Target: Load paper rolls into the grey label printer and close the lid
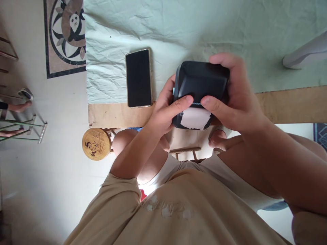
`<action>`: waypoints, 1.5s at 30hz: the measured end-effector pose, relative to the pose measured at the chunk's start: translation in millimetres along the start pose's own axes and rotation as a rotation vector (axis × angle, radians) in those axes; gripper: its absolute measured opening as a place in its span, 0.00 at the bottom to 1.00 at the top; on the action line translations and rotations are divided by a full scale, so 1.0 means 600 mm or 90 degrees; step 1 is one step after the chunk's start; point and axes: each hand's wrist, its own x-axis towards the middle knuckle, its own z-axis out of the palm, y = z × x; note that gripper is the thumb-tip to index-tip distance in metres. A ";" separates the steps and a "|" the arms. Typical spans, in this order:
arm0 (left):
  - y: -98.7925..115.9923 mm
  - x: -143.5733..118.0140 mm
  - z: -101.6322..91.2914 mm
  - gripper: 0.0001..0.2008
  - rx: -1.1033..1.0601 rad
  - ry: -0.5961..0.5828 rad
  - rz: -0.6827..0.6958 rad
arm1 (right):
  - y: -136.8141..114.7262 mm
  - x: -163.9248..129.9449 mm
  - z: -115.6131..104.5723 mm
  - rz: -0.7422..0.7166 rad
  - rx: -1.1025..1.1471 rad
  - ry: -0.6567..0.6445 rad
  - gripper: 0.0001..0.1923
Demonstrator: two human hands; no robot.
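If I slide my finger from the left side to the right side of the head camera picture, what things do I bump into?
Panda picture on the floor → round wooden stool with a panda drawing → smartphone lying on the green cloth → left hand → small black printer with white paper sticking out → right hand.

Your left hand (pixel 163 114) comes up from the lower left, forearm bare, elbow bent, upper arm in a tan short sleeve (pixel 114 197). Its fingers are curled and the thumb (pixel 182 102) is stretched flat toward the right. Your right hand (pixel 235 98) enters from the lower right on a bare forearm, fingers wrapped over the top, thumb (pixel 212 103) pointing left. The two thumb tips sit near each other, not touching. Both hands are closed in a grip.
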 end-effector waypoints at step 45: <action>0.000 0.008 0.021 0.17 -0.106 0.082 0.005 | -0.039 -0.003 -0.038 -0.014 -0.225 -0.078 0.31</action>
